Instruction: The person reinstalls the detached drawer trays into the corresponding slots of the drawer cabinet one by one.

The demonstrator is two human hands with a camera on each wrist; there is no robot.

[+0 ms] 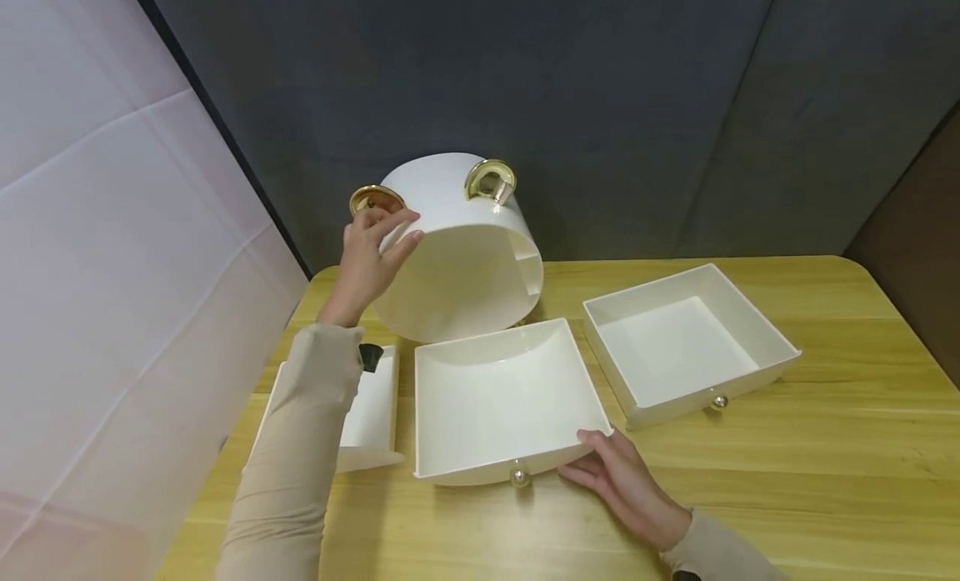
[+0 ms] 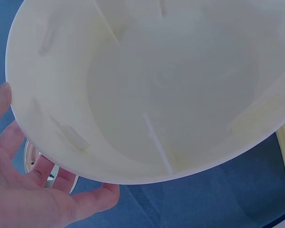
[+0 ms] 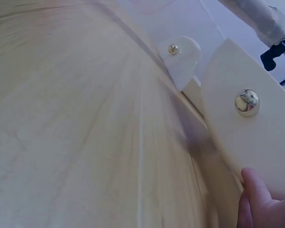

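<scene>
1. Left hand [image 1: 371, 256] at about 10 o'clock on the table [image 1: 825, 481], fingers loosely curled around the rim of the round white shell [image 1: 457, 247], tipped up with its open side toward the camera, gold handle [image 1: 489, 181] on top.
2. Right hand [image 1: 622, 481] at about 5 o'clock, fingers nearly straight, thumb touching the front corner of the middle drawer [image 1: 502, 398], near its gold knob [image 1: 519, 477].
3. Second drawer [image 1: 686, 343] lying at 3 o'clock, apart from the middle one.
4. Third drawer [image 1: 371, 414] at 8 o'clock, partly hidden by the left sleeve [image 1: 300, 448].

Left hand [image 1: 372, 256] raised, fingers curled; right hand [image 1: 626, 485] low, fingers extended.
</scene>
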